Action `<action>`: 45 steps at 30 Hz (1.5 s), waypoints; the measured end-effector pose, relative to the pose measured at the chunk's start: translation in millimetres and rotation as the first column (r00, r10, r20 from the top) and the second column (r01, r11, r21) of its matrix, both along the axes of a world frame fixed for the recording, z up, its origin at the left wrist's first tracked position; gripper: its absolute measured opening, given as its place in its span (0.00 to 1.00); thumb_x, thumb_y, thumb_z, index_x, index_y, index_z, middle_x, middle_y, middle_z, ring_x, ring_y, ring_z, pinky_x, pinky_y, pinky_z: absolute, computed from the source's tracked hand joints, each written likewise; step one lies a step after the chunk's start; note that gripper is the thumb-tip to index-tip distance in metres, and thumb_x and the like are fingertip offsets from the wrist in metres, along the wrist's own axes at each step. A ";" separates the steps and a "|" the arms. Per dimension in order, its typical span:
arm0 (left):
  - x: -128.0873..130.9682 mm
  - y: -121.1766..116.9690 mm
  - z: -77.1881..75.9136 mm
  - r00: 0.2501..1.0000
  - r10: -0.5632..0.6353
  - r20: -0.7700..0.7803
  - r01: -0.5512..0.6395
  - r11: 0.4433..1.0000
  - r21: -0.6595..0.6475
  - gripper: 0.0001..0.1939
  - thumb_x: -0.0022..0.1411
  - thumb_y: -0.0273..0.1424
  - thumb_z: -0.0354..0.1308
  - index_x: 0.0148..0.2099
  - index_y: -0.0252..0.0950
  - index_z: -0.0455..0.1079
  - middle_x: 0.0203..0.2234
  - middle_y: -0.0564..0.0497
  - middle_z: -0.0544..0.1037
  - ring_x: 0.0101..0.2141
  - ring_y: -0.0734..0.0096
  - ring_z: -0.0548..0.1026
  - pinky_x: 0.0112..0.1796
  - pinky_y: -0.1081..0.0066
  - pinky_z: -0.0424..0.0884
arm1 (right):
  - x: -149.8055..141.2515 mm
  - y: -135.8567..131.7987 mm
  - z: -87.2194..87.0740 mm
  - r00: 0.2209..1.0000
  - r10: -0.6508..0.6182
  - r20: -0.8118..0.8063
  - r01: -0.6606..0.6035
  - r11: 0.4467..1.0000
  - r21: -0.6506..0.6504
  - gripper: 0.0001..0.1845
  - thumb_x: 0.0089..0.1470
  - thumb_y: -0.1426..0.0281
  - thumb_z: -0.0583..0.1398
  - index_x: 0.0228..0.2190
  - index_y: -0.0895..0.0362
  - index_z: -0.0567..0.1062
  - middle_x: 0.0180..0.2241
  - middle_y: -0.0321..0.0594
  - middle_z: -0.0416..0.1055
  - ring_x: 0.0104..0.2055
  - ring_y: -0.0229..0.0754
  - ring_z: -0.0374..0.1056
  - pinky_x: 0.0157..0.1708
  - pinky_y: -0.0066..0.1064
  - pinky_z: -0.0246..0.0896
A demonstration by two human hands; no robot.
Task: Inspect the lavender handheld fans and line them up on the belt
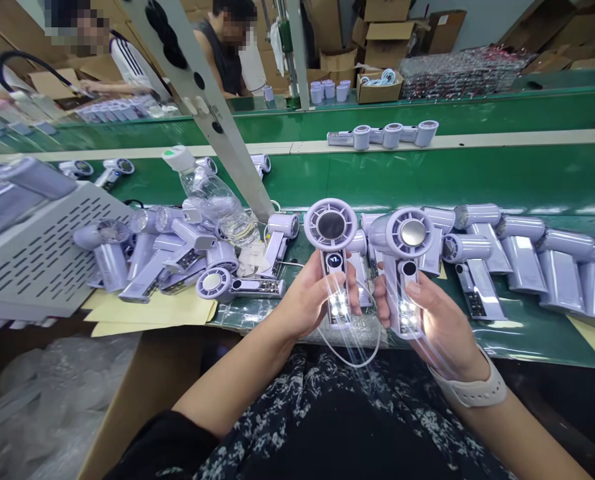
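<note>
My left hand (310, 297) is wrapped round the handle of a lilac handheld fan (331, 225), held upright with its round head facing me. The small display on that fan is lit and its lower handle glows. A second handheld fan (402, 233), with a silver disc at the centre of its head, is gripped in my right hand (445, 320). Its lower handle glows too, while its round display looks dark. Between the two hands hangs a loop of white cable (360, 365); where its ends go is hidden. Another fan (215, 283) lies on its side left of my hands.
Several lilac fans (517, 247) line the bench at right, and more are heaped at left beside a clear plastic bottle (217, 200). A slotted grey metal box (57, 247) and a slanted white post (217, 127) stand at left. Two people work across the green conveyor (452, 170).
</note>
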State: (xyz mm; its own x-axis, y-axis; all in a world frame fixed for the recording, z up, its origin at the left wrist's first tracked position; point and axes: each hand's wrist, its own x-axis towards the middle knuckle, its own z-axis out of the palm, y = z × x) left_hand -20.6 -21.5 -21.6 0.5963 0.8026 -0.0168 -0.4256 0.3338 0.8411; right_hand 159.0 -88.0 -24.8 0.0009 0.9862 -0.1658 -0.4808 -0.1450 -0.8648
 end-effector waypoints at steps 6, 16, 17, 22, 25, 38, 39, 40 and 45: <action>3.3 -0.6 -0.6 0.996 0.036 -0.079 -0.041 0.998 -0.051 0.20 0.60 0.39 0.66 0.46 0.38 0.61 0.35 0.52 0.71 0.27 0.71 0.73 0.29 0.65 0.74 | 1.8 -0.9 -4.2 0.999 -0.030 0.015 0.031 0.999 -0.012 0.15 0.57 0.58 0.65 0.39 0.55 0.75 0.35 0.41 0.72 0.27 0.39 0.67 0.24 0.30 0.67; -1.8 1.9 -3.2 0.999 0.020 -0.031 -0.022 0.997 -0.073 0.18 0.60 0.39 0.63 0.48 0.38 0.62 0.39 0.48 0.77 0.32 0.65 0.79 0.31 0.66 0.76 | 10.1 -6.9 0.9 0.992 0.083 -0.099 -0.072 0.992 0.107 0.16 0.60 0.54 0.64 0.38 0.54 0.75 0.33 0.39 0.70 0.23 0.37 0.62 0.19 0.29 0.61; -3.5 1.9 -3.0 0.998 0.039 -0.051 -0.042 0.998 -0.046 0.18 0.61 0.39 0.63 0.48 0.38 0.62 0.39 0.48 0.77 0.33 0.65 0.79 0.31 0.67 0.76 | 13.3 -11.4 3.8 0.999 0.049 -0.008 -0.046 0.984 0.171 0.17 0.60 0.52 0.65 0.38 0.53 0.76 0.33 0.39 0.69 0.25 0.39 0.64 0.21 0.31 0.64; -10.1 1.6 2.2 0.984 0.120 -0.129 -0.109 0.990 0.090 0.24 0.61 0.41 0.67 0.51 0.38 0.60 0.45 0.45 0.78 0.33 0.65 0.82 0.31 0.68 0.77 | 32.3 -28.7 -15.4 0.781 -0.449 0.434 0.197 0.837 0.510 0.13 0.55 0.59 0.71 0.38 0.48 0.76 0.33 0.38 0.71 0.38 0.47 0.67 0.42 0.41 0.66; -8.3 0.0 5.9 0.971 0.146 -0.189 -0.134 0.988 0.076 0.29 0.59 0.40 0.71 0.51 0.39 0.57 0.44 0.45 0.80 0.30 0.68 0.82 0.33 0.68 0.78 | 36.6 -23.5 -38.5 0.719 -0.397 0.571 0.224 0.909 0.350 0.11 0.56 0.60 0.69 0.30 0.53 0.77 0.30 0.39 0.71 0.32 0.45 0.66 0.34 0.37 0.63; -8.6 -19.9 15.0 0.996 0.044 -0.084 -0.034 0.993 0.111 0.22 0.65 0.43 0.63 0.51 0.42 0.56 0.38 0.50 0.83 0.31 0.64 0.83 0.31 0.70 0.77 | -5.7 -14.2 15.0 0.997 0.007 -0.081 0.007 0.986 0.167 0.16 0.62 0.54 0.66 0.45 0.49 0.84 0.48 0.42 0.82 0.40 0.50 0.81 0.39 0.41 0.81; -10.4 -21.3 18.7 0.997 0.023 -0.073 -0.015 0.995 0.100 0.21 0.66 0.42 0.62 0.52 0.42 0.55 0.40 0.50 0.83 0.32 0.63 0.84 0.32 0.68 0.78 | -5.1 -15.4 16.1 0.996 0.017 -0.089 -0.002 0.986 0.165 0.16 0.61 0.54 0.66 0.45 0.49 0.84 0.47 0.43 0.82 0.39 0.50 0.81 0.37 0.40 0.82; -11.7 -22.5 21.9 0.998 0.006 -0.066 0.000 0.996 0.087 0.21 0.66 0.41 0.62 0.52 0.42 0.55 0.41 0.49 0.84 0.33 0.61 0.84 0.33 0.65 0.79 | -4.0 -16.4 16.6 0.996 0.016 -0.089 -0.001 0.987 0.161 0.17 0.60 0.54 0.67 0.45 0.50 0.84 0.46 0.43 0.82 0.38 0.50 0.81 0.36 0.40 0.82; -11.2 -22.8 24.6 0.995 0.003 -0.098 0.001 0.999 0.046 0.21 0.66 0.38 0.64 0.52 0.42 0.56 0.46 0.46 0.84 0.39 0.53 0.86 0.38 0.57 0.82 | 3.2 -17.7 10.4 0.995 -0.093 -0.048 0.097 0.990 0.102 0.17 0.56 0.55 0.70 0.42 0.52 0.85 0.40 0.43 0.84 0.34 0.49 0.81 0.34 0.39 0.81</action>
State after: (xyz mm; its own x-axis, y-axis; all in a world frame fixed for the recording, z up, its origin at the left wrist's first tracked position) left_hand -31.8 -44.2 3.0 0.5929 0.8043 -0.0384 -0.3409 0.2939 0.8930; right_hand 162.2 -105.7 -14.4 0.0905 0.9938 -0.0641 -0.5254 -0.0071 -0.8508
